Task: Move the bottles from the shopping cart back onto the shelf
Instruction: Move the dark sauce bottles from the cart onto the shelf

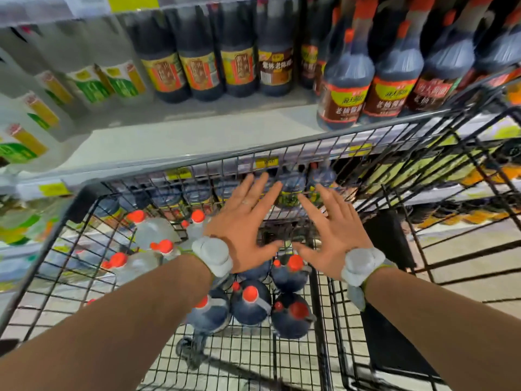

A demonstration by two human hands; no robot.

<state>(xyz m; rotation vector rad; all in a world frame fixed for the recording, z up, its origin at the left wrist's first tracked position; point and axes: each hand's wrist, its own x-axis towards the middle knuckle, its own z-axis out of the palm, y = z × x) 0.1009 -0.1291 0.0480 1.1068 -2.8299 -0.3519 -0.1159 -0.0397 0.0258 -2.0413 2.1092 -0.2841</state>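
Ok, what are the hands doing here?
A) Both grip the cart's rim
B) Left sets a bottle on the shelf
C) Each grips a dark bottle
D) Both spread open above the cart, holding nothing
D: the left hand and right hand hover with fingers spread above the cart, with the dark bottles untouched below.

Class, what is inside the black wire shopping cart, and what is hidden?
Inside the black wire shopping cart: dark bottles with red caps in the middle, clear bottles with red caps at left. The open left hand and right hand hide whatever lies beneath.
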